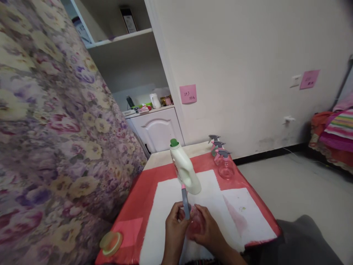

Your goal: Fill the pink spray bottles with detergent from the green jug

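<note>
My left hand (pixel 174 224) pinches the grey trigger head (pixel 185 202) of a pink see-through spray bottle (pixel 196 225). Around the bottle's round body, my right hand (pixel 207 229) is wrapped, holding it just above the white paper (pixel 165 206) on the red table (pixel 138 198). A white detergent jug (pixel 185 168) with a green cap stands right behind the spray head. Three more pink spray bottles (pixel 222 159) with grey triggers stand in a row at the table's far right corner.
A flowered curtain or sofa cover (pixel 49 140) fills the left side. A round green-rimmed lid (pixel 111 243) lies at the table's near left corner. A white cupboard (pixel 157 129), shelves, a pink note on the wall and folded bedding (pixel 339 136) lie beyond.
</note>
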The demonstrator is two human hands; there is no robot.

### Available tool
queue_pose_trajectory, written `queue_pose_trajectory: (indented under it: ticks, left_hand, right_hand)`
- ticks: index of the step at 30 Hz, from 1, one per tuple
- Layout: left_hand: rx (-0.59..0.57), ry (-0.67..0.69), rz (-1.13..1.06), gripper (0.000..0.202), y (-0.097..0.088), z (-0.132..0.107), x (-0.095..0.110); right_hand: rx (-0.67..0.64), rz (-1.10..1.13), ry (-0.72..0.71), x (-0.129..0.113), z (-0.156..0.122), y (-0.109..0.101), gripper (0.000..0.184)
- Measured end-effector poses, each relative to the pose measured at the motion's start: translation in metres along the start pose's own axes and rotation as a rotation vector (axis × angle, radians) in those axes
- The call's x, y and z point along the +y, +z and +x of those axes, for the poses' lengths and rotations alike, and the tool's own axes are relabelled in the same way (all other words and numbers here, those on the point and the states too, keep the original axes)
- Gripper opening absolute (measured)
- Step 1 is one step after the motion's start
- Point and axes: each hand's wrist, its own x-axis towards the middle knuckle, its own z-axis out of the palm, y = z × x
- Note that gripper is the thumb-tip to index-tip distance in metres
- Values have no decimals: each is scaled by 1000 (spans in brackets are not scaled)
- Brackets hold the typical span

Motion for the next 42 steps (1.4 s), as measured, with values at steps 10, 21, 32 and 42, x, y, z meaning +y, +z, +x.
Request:
queue_pose_trajectory:
  ticks: [10, 21, 32, 42]
  left_hand:
    - [-137, -3, -100, 23, -8, 3, -4]
    - [-282, 34, -64, 30, -20, 11, -7]
    - [-243, 196, 54, 26, -14, -1, -2]
    - [-224, 216, -7, 22, -11, -1, -6]
  right_hand:
    - [0, 14, 15, 2, -1, 0, 86]
    - [-48, 79, 36, 0, 2, -3, 84]
    - [0, 44, 27, -2, -5, -5, 85]
    - [36, 2, -83, -84, 23, -4, 31]
